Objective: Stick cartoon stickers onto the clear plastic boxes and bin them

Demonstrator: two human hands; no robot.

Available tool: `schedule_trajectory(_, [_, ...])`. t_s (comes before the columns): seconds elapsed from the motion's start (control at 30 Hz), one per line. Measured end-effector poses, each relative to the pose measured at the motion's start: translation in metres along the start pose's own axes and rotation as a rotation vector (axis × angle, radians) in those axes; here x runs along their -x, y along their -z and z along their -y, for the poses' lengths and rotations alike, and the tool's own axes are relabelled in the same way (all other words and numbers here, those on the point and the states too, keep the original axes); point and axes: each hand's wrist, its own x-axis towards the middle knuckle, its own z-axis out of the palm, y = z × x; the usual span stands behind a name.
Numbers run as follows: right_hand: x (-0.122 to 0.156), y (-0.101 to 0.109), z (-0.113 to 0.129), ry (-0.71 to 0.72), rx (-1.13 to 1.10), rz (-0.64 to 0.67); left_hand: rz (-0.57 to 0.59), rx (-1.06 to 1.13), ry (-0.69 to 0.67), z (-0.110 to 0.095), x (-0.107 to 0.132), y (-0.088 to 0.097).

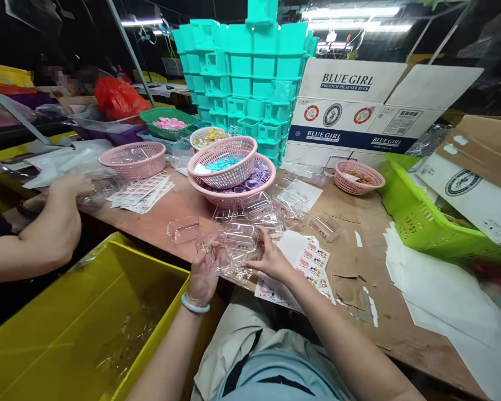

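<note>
My left hand [204, 275] is closed on a clear plastic box [210, 257] that bears a pink printed sticker, just above the table's front edge. My right hand [271, 257] has its thumb and fingers curved round another clear plastic box [239, 236]; whether it bears weight there is hard to see. More clear boxes lie in a loose heap [261, 207] behind both hands. Under my right forearm lie sticker sheets [315, 262] with orange and pink prints. A lone clear box [183, 228] rests to the left, and another stickered box [325, 227] to the right.
Pink baskets [229, 192] of blue and purple pieces stand behind the heap. A yellow bin [67, 323] sits below the table at left, near a co-worker's arm [45, 234]. Teal crates [250, 72], a beer carton [342, 111] and a green basket [421, 211] border the table.
</note>
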Motion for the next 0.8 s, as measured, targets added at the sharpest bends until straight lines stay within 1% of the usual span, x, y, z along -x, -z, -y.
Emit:
schedule_trajectory(0.07, [0.001, -0.01, -0.001, -0.02, -0.034, 0.006, 0.067, 0.029, 0.035, 0.004, 0.001, 0.0])
schedule_trajectory(0.1, [0.002, -0.015, 0.0, -0.007, -0.044, -0.008, 0.085, 0.038, 0.045, 0.006, 0.004, 0.0])
schedule_trajectory(0.2, [0.006, -0.027, 0.007, 0.08, -0.107, -0.113, 0.11, 0.069, 0.05, 0.01, 0.013, -0.001])
schedule_trajectory(0.27, [0.005, -0.032, 0.014, 0.124, -0.174, -0.191, 0.152, 0.08, 0.03, 0.011, 0.015, -0.004])
schedule_trajectory(0.37, [0.005, -0.032, 0.021, 0.15, -0.26, -0.327, 0.257, 0.047, -0.015, 0.016, 0.011, -0.015])
schedule_trajectory(0.43, [0.01, -0.025, 0.022, 0.163, -0.301, -0.416, 0.315, 0.024, -0.024, 0.022, 0.009, -0.027])
schedule_trajectory(0.53, [0.028, -0.005, 0.019, 0.182, -0.327, -0.518, 0.392, 0.022, -0.008, 0.035, 0.016, -0.051])
schedule_trajectory(0.6, [0.044, 0.018, 0.013, 0.189, -0.324, -0.573, 0.447, 0.036, 0.025, 0.049, 0.025, -0.073])
schedule_trajectory(0.7, [0.06, 0.064, -0.005, 0.176, -0.285, -0.66, 0.54, 0.051, 0.101, 0.08, 0.03, -0.116])
schedule_trajectory(0.8, [0.058, 0.12, -0.032, 0.157, -0.226, -0.751, 0.617, 0.01, 0.122, 0.12, 0.016, -0.163])
